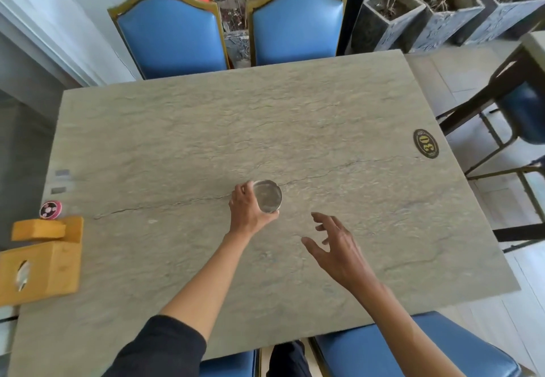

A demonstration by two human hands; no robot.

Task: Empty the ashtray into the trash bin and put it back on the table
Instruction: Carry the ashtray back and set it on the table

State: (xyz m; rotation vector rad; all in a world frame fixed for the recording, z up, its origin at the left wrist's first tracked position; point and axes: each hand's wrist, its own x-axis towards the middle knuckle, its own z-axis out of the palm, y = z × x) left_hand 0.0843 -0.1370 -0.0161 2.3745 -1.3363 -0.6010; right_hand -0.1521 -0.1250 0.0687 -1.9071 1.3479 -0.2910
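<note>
Left hand point(246, 210) fingers gripping ashtray point(267, 195) rim over desk point(324, 129). Right hand point(339, 247) hovering nearby, fingers spread, holding nothing.

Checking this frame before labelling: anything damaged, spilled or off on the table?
One thing: a long dark crack runs across the stone-look table, passing under the ashtray held by the left hand. No ash spill shows. The right hand hovers open, empty.

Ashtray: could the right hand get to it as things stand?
Probably yes. The right hand hovers open just beside the ashtray, with bare table between them; only the left hand gripping its near-left rim limits where it could take hold.
</note>
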